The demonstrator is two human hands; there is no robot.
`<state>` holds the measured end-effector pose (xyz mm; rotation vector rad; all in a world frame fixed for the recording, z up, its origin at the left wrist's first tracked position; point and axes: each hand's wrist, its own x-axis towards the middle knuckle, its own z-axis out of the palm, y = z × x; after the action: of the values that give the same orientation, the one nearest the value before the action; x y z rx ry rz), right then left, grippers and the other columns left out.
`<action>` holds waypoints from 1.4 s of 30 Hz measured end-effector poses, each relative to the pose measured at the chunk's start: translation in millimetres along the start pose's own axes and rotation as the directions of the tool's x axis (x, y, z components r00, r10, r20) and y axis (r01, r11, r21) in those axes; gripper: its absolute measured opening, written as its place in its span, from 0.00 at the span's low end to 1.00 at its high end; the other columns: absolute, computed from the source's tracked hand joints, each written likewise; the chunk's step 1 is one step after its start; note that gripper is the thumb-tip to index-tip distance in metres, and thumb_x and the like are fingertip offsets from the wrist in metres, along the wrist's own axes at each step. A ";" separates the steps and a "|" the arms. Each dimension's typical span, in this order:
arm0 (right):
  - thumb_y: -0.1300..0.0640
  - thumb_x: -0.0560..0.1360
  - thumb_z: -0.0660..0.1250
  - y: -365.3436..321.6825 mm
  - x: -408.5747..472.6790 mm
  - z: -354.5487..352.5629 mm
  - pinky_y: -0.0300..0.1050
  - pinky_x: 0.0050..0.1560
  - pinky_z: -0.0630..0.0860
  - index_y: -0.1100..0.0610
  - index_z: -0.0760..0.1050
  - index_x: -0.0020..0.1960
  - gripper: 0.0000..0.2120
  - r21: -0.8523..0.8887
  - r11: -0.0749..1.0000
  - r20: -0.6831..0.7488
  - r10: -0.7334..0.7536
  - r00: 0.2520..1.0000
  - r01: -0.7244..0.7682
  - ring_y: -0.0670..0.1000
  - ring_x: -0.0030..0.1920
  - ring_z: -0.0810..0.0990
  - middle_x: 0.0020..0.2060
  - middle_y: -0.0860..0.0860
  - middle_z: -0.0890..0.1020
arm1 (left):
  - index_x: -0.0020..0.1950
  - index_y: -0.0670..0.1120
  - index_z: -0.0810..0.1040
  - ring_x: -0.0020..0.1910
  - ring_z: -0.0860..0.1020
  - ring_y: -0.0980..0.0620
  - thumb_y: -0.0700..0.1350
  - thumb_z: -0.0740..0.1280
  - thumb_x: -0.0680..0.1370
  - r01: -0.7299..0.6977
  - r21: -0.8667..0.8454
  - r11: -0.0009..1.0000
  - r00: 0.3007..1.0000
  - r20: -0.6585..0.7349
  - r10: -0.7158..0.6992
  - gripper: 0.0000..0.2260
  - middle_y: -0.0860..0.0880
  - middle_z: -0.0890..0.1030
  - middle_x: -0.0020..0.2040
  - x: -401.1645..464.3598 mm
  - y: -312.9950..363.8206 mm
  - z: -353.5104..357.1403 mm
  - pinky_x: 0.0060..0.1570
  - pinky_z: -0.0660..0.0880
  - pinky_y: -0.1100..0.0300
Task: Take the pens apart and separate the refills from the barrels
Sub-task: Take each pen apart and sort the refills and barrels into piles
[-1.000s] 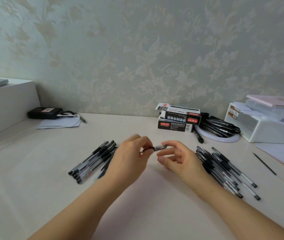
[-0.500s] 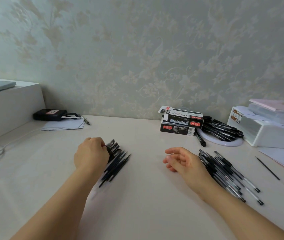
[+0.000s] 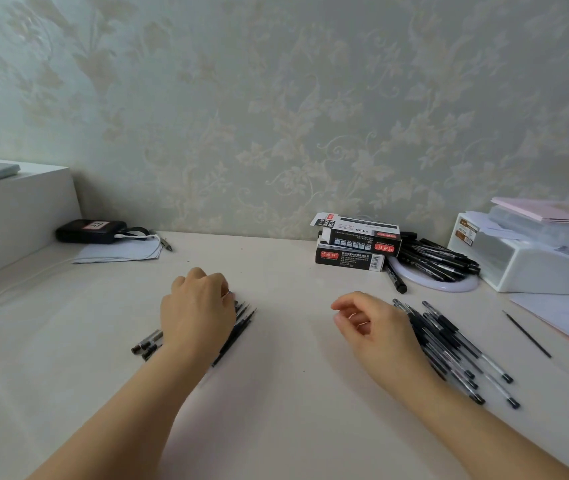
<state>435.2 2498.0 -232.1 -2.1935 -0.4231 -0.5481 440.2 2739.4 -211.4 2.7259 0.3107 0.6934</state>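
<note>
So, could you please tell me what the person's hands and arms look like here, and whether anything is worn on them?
Both arms are bare from the bottom edge of the picture up to the hands: no sleeves, gloves, watch or bracelet show. The left hand and the right hand carry no visible rings. The nails that show on the right hand look short and unpainted.

Black refills (image 3: 238, 327) fan left; assembled pens (image 3: 456, 344) heaped right, apparently capped.

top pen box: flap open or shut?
Open. The top box has its end flap sticking up at the left end.
</note>
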 end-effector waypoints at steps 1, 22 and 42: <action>0.60 0.74 0.71 0.9 0.8 -4.7 0.33 0.38 0.74 0.51 0.79 0.46 0.05 -0.139 0.989 -0.024 -0.046 0.999 0.043 0.43 0.37 0.78 0.37 0.42 0.78 | 0.53 0.50 0.80 0.51 0.71 0.45 0.47 0.61 0.79 -0.044 -0.029 0.999 0.999 -0.009 0.043 0.09 0.49 0.76 0.51 -3.4 5.0 0.5 0.46 0.70 0.55; 0.50 0.81 0.58 12.6 5.6 -20.0 0.43 0.47 0.69 0.55 0.71 0.56 0.09 -0.753 0.651 0.030 0.183 0.983 -0.099 0.53 0.55 0.76 0.54 0.51 0.75 | 0.47 0.53 0.81 0.43 0.73 0.57 0.47 0.63 0.78 -0.401 -0.312 0.861 0.888 0.100 0.450 0.08 0.57 0.75 0.44 -36.1 38.6 17.2 0.41 0.72 0.63; 0.57 0.83 0.58 -19.6 -7.3 16.6 0.41 0.25 0.72 0.56 0.70 0.52 0.04 0.435 0.773 0.313 0.350 0.883 -0.461 0.49 0.27 0.75 0.34 0.52 0.78 | 0.46 0.53 0.81 0.40 0.75 0.58 0.50 0.64 0.78 -0.424 -0.362 0.830 0.874 0.076 0.479 0.07 0.57 0.75 0.43 -35.4 41.2 19.9 0.43 0.75 0.58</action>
<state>423.8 2522.1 -232.8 -1.7569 -0.1563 0.0503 425.0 2686.3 -228.8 2.5074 -0.4762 0.5624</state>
